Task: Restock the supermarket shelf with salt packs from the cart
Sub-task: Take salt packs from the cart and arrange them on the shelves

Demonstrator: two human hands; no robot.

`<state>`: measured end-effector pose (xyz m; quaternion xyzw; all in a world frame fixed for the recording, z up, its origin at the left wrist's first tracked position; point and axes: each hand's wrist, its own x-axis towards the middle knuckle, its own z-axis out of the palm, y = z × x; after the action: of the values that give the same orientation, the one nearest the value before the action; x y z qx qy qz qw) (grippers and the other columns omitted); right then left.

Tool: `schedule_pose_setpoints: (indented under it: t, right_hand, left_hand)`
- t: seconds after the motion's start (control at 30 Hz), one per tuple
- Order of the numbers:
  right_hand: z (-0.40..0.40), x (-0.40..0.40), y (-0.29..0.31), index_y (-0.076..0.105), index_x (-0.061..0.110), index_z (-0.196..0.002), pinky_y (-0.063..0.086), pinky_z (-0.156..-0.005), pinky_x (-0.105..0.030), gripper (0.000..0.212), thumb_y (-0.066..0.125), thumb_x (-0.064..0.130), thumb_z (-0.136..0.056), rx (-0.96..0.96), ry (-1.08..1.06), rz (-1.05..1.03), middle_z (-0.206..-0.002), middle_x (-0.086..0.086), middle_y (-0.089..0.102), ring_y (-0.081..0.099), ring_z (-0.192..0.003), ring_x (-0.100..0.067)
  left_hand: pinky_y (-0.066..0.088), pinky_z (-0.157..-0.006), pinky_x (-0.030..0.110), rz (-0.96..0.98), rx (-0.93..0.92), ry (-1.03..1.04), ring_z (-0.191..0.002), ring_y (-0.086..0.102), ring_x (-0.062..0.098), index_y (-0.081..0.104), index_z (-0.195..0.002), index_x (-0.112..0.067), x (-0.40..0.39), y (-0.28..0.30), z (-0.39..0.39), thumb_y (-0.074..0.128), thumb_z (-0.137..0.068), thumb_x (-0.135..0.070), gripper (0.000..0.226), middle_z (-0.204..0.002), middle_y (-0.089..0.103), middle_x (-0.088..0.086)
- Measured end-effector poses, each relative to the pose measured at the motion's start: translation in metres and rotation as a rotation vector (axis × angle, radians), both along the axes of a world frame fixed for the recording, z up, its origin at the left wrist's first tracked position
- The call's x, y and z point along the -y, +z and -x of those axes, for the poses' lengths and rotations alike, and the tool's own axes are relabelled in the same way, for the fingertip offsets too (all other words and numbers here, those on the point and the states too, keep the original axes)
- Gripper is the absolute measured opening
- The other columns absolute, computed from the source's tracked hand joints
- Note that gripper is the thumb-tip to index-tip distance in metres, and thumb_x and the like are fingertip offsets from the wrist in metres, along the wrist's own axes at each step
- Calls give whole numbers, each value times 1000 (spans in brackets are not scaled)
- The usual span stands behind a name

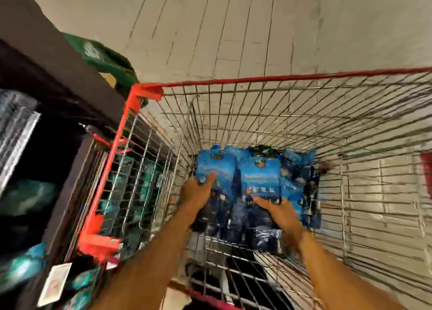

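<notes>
Several blue salt packs lie in the bottom of a wire cart (268,113) with a red rim. Both my arms reach down into it. My left hand (197,190) grips the near edge of the left blue pack (217,167), thumb on top. My right hand (279,212) holds the near edge of the blue pack beside it (260,178), fingers pressed on its front. More blue packs (301,181) are heaped to the right. The picture is blurred.
A dark shelf unit (46,127) stands close on the left of the cart, with teal packs (25,197) on its levels and a white price tag (55,284) on its edge. A green basket (105,61) sits beyond it. Pale tiled floor lies ahead.
</notes>
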<state>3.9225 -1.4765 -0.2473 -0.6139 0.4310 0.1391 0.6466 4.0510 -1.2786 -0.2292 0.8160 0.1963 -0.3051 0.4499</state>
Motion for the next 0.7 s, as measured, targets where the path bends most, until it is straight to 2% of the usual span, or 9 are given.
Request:
schedule_pose_setpoints:
  t: [0.07,0.17,0.23,0.3,0.37,0.47,0.57,0.63,0.7]
  right_hand:
    - [-3,3,44,68,18,-115,55,-92,-43,54,85,41,-69,35,-24,36,-109,-2,75,70,-100,-25]
    - [-7,-1,109,53,18,-138,45,-106,-48,90,84,56,-63,147,-160,59,-131,-5,62,58,-121,-28]
    - [-10,-10,152,33,14,-152,37,-111,-47,99,79,52,-73,213,-215,46,-139,0,52,47,-134,-26]
    - [-15,-22,192,33,11,-152,37,-112,-49,108,76,58,-64,299,-205,33,-144,-4,53,48,-134,-26]
    - [-18,-38,236,48,16,-143,40,-109,-55,98,76,60,-60,371,-164,30,-139,-9,58,52,-130,-31]
    - [-25,-64,298,75,31,-93,47,-91,-66,27,78,47,-71,527,-80,28,-105,-18,69,59,-105,-48]
    - [-38,-91,345,74,27,-90,57,-76,-55,40,80,52,-59,675,32,-1,-84,-10,76,70,-79,-36]
    - [-50,-113,377,73,26,-100,60,-69,-44,48,79,49,-59,791,131,-63,-89,1,78,70,-82,-24]
    - [-62,-137,406,73,24,-107,61,-73,-40,49,80,44,-63,879,226,-158,-101,-1,77,74,-92,-24]
  left_hand:
    - [44,-61,17,61,124,20,-80,62,17,69,-92,-19,0,43,-5,66,-90,-43,24,-84,68,-5]
    - [38,-50,4,138,315,83,-67,55,5,69,-106,-5,-10,112,-7,66,-93,-32,30,-78,62,-8]
    - [39,-57,5,192,409,104,-72,55,9,68,-109,-1,-26,159,-7,65,-94,-26,29,-83,63,-4]
    - [48,-73,17,276,464,106,-80,62,10,68,-113,-5,-45,206,-5,63,-95,-21,25,-95,71,0]
    - [50,-71,13,355,546,108,-79,67,-2,69,-109,-14,-69,248,-1,63,-95,-17,16,-100,74,-4]
    - [49,-67,6,430,689,135,-78,68,-9,70,-98,-22,-107,310,10,64,-93,-14,11,-88,75,-17]
    - [56,-76,20,464,800,200,-89,72,5,71,-103,-20,-145,369,26,66,-91,-24,14,-99,77,-10]
    - [59,-79,34,480,866,257,-92,73,17,71,-106,-17,-172,406,39,69,-85,-32,26,-102,77,-1]
    - [60,-76,39,480,931,316,-90,74,22,71,-106,-17,-199,441,55,70,-80,-36,32,-102,77,4]
